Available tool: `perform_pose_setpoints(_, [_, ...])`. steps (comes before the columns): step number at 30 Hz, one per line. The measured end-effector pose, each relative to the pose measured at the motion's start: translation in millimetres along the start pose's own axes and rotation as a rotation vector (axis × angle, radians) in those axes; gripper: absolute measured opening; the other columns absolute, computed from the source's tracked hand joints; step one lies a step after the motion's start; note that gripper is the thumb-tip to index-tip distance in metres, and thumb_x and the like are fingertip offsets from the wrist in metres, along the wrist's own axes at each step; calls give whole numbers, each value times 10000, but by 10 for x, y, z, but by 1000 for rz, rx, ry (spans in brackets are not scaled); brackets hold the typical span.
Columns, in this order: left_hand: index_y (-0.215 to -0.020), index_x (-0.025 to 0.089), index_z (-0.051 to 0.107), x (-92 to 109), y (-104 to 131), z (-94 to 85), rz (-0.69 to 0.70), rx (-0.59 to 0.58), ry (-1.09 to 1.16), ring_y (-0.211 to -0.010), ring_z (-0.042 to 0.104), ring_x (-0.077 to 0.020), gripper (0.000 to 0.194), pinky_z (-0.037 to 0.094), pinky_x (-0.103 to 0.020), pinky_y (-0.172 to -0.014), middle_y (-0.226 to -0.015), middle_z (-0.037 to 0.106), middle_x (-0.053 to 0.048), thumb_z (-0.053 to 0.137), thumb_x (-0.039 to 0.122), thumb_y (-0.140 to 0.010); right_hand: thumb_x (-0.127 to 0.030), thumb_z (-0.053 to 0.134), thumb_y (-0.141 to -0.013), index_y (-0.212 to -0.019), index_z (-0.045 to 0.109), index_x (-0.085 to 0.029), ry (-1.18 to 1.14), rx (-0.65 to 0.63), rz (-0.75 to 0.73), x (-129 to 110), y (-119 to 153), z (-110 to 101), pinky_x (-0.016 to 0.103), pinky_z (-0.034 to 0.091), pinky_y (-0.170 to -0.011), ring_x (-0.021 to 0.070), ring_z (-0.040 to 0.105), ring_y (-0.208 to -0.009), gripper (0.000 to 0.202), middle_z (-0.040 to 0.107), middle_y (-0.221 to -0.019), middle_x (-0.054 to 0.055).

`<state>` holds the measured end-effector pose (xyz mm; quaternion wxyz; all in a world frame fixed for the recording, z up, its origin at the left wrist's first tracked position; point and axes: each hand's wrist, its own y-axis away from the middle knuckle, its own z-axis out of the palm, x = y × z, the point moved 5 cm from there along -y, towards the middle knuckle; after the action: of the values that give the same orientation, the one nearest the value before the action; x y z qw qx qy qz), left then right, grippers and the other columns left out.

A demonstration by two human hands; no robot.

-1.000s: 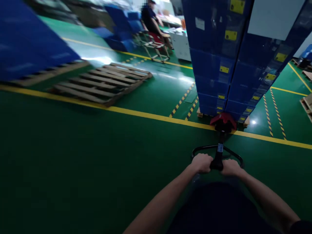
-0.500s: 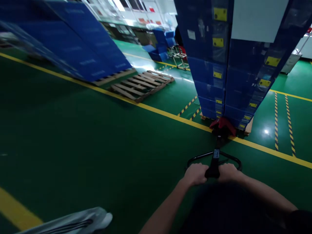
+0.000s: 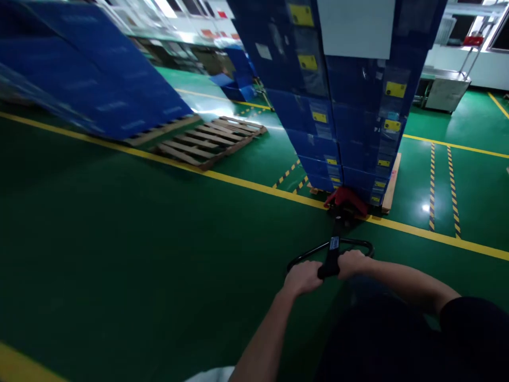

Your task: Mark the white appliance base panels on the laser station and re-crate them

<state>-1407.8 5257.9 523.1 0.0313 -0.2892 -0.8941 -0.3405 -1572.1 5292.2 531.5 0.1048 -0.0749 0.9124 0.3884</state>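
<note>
Both my hands grip the black loop handle (image 3: 311, 251) of a red pallet jack (image 3: 345, 200). My left hand (image 3: 304, 277) is closed round the handle's left part, and my right hand (image 3: 353, 263) round its right part, with the dark centre post between them. The jack's red body sits low against a tall stack of blue boxes (image 3: 353, 127) that bears yellow labels and a white sheet (image 3: 357, 26). Under the stack, the edge of a wooden pallet (image 3: 392, 185) shows; the jack's forks are hidden.
An empty wooden pallet (image 3: 212, 139) lies left of the stack. Beyond it leans, in this tilted view, another wrapped blue stack (image 3: 95, 74). A yellow floor line (image 3: 246, 183) crosses the green floor. A metal cart (image 3: 447, 93) stands at the back right.
The handle has swung a little, its grip end now angled left of the jack's body. The view has shifted, with more of the right side showing. Both hands keep their hold.
</note>
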Motion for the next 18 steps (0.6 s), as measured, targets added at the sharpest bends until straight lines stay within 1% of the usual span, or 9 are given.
perform_pose_setpoints(5, [-1121,240,768,504,0,69,-27,-33,15,-1078,798,-373,310,602,-414,-855,-1160,838,-133,669,336,-843,-453,788,-838,-1214,786,-142,23,-35,-46,374,238,66,491,665,-980,394,776,-1151,488,796,-1234,192])
perform_pose_setpoints(11, [-1073,246,772,1081,-57,100,-110,-47,55,-1024,797,-346,269,586,-392,-820,-1116,837,-116,669,305,-831,-450,750,-873,-1241,777,-156,73,-76,-131,834,496,63,519,662,-999,399,770,-1184,472,790,-1256,193])
perform_pose_setpoints(14, [-1042,253,767,1430,-147,81,-165,-42,103,-1035,793,-328,240,573,-366,-813,-1122,836,-102,684,307,-825,-434,752,-872,-1245,775,-150,112,-103,-184,1151,615,11,529,664,-995,401,770,-1185,469,789,-1254,200])
perform_pose_setpoints(18, [-1004,259,763,1975,-331,3,-234,-21,165,-989,802,-302,189,546,-339,-753,-1066,846,-82,655,327,-864,-423,781,-840,-1257,773,-131,147,-130,-259,1663,745,-115,545,669,-979,405,777,-1162,509,791,-1241,212])
